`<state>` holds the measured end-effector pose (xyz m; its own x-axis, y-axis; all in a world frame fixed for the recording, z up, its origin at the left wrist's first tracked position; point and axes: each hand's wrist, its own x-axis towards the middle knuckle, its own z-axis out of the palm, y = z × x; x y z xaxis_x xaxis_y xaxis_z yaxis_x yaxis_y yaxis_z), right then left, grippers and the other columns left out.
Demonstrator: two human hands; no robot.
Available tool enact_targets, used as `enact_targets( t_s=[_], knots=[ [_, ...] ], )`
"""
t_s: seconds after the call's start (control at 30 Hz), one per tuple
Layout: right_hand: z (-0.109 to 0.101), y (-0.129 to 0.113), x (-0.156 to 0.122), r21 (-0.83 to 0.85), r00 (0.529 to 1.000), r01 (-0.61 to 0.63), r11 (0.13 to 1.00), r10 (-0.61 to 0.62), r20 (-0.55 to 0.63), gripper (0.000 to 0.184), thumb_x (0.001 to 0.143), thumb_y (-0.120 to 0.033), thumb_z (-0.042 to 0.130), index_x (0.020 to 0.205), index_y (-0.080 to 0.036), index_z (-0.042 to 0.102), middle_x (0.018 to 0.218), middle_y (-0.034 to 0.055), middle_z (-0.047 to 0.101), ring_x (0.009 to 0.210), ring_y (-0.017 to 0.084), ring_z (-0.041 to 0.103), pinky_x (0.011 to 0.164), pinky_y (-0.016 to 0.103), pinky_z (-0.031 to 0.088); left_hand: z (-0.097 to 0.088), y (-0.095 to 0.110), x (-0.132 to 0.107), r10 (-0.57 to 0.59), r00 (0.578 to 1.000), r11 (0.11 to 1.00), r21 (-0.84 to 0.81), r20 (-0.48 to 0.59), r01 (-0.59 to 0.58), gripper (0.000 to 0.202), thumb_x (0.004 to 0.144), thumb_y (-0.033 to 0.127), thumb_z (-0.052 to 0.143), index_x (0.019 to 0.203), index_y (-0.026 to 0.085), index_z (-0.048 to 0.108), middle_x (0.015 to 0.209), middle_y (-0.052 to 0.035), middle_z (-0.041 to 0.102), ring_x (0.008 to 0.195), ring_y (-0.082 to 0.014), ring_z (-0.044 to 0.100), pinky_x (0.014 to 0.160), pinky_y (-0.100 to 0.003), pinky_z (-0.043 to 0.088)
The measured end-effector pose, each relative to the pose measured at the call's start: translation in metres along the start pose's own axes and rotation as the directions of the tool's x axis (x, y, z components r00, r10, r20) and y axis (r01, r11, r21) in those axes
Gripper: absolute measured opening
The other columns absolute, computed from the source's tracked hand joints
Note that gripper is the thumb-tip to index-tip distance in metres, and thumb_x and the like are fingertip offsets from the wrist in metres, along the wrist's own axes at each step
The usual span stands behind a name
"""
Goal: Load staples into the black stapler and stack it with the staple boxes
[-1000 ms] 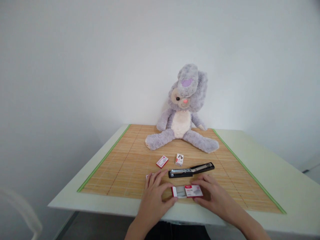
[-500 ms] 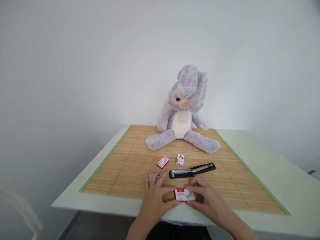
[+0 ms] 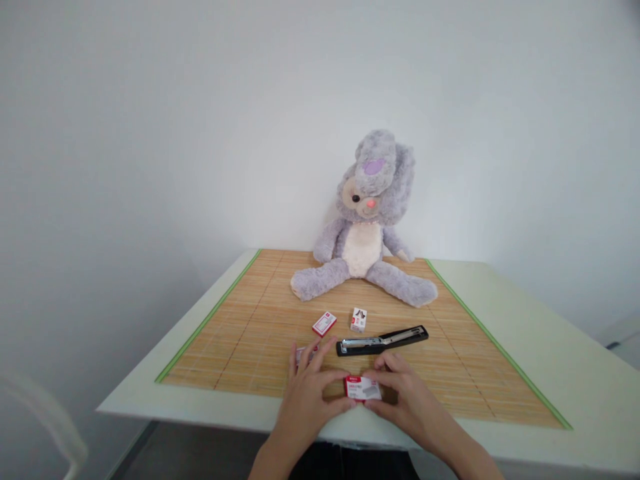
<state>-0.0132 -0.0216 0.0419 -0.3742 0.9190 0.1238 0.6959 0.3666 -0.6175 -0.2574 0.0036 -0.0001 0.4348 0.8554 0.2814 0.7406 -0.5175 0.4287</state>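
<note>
A small red and white staple box (image 3: 363,387) lies near the front edge of the bamboo mat (image 3: 250,327). My left hand (image 3: 309,393) pinches its left end and my right hand (image 3: 404,395) pinches its right end. The box's drawer is pushed in. Just behind my hands lies a black stapler (image 3: 383,341), opened out flat. Under my left fingers another small box (image 3: 301,353) peeks out.
Two more small boxes, a red and white one (image 3: 325,323) and a white one (image 3: 359,319), lie behind the stapler. A grey plush rabbit (image 3: 367,227) sits against the wall at the back. The pale table (image 3: 540,347) extends right of the mat.
The box's drawer stood pulled out a second ago; my hands have pushed together and slid it shut. The box now looks short.
</note>
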Motion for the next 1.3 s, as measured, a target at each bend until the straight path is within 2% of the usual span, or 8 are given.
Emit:
enact_targets(
  t_s=[0.1,0.2,0.33,0.4,0.5,0.87,1.1,1.3],
  knots=[
    [0.001,-0.001,-0.002,0.014,1.0,-0.013,1.0,0.013,0.01,0.013,0.089,-0.028,0.073,0.102,-0.03,0.076,0.108,0.0025,0.061,0.105,0.022,0.06,0.092,0.033,0.048,0.002,0.003,-0.003,0.034,0.999,0.999,-0.025,-0.038,-0.035,0.044,0.076,0.056,0.084,0.117,0.048,0.072,0.167,0.0023,0.033,0.15,-0.0371,0.034,0.121,-0.078,0.009],
    [0.002,0.003,-0.006,0.027,1.0,-0.01,1.0,0.01,-0.002,0.023,0.089,-0.028,0.071,0.112,-0.03,0.074,0.115,0.0042,0.062,0.111,0.023,0.06,0.098,0.035,0.048,0.001,0.003,-0.006,-0.005,0.981,0.998,-0.061,-0.194,-0.007,0.042,0.083,0.051,0.079,0.121,0.038,0.069,0.165,-0.0038,0.035,0.149,-0.0339,0.036,0.124,-0.073,0.009],
    [0.002,0.015,-0.015,0.051,0.999,-0.003,0.999,0.005,-0.043,0.042,0.089,-0.026,0.067,0.13,-0.03,0.067,0.129,0.0074,0.061,0.122,0.025,0.057,0.109,0.04,0.045,-0.008,-0.015,-0.009,-0.237,0.858,0.971,-0.129,-0.456,0.2,0.021,0.097,0.033,0.06,0.116,0.028,0.066,0.15,-0.0098,0.05,0.141,-0.0279,0.045,0.123,-0.063,0.024],
    [0.0,0.02,-0.018,0.075,0.998,-0.015,0.997,0.019,-0.053,0.04,0.09,-0.026,0.064,0.13,-0.028,0.066,0.128,0.0083,0.061,0.122,0.026,0.058,0.108,0.041,0.046,-0.013,-0.029,-0.01,-0.282,0.858,0.959,-0.106,-0.429,0.263,0.025,0.093,0.03,0.063,0.117,0.028,0.066,0.141,-0.0097,0.057,0.133,-0.0289,0.051,0.117,-0.058,0.035],
    [0.0,0.024,-0.02,0.099,0.997,-0.029,0.995,0.036,-0.071,0.034,0.091,-0.027,0.063,0.125,-0.027,0.068,0.123,0.0082,0.063,0.118,0.026,0.06,0.105,0.04,0.048,-0.02,-0.04,-0.012,-0.282,0.912,0.956,-0.006,-0.297,0.294,0.041,0.087,0.028,0.067,0.127,0.031,0.065,0.132,-0.0052,0.064,0.124,-0.0295,0.054,0.113,-0.055,0.037],
    [0.026,0.014,-0.001,0.008,0.995,0.013,1.0,-0.012,-0.096,0.044,0.095,-0.029,0.06,0.139,-0.032,0.064,0.109,0.0052,0.066,0.104,0.023,0.063,0.092,0.036,0.048,-0.024,-0.024,-0.014,-0.21,0.969,0.978,-0.043,-0.131,0.207,0.046,0.096,0.056,0.058,0.137,0.033,0.061,0.128,-0.0053,0.066,0.117,-0.0275,0.057,0.104,-0.046,0.043],
    [0.053,0.003,0.02,-0.072,0.961,-0.123,0.99,0.1,-0.258,0.011,0.091,-0.031,0.066,0.099,-0.027,0.072,0.082,-0.0003,0.064,0.083,0.021,0.062,0.076,0.031,0.043,-0.025,-0.022,-0.018,-0.14,0.987,0.99,-0.041,-0.083,0.137,0.083,0.071,0.063,0.083,0.143,0.035,0.054,0.136,-0.0051,0.062,0.125,-0.0308,0.054,0.11,-0.046,0.039],
    [0.06,-0.005,0.024,-0.126,0.943,-0.159,0.979,0.113,-0.312,0.012,0.094,-0.034,0.065,0.102,-0.027,0.071,0.079,-0.0005,0.062,0.08,0.021,0.06,0.075,0.032,0.04,-0.023,-0.022,-0.017,-0.141,0.988,0.99,-0.013,-0.056,0.14,0.085,0.073,0.063,0.081,0.147,0.037,0.05,0.136,-0.0058,0.062,0.125,-0.0314,0.054,0.11,-0.047,0.038]
  ],
)
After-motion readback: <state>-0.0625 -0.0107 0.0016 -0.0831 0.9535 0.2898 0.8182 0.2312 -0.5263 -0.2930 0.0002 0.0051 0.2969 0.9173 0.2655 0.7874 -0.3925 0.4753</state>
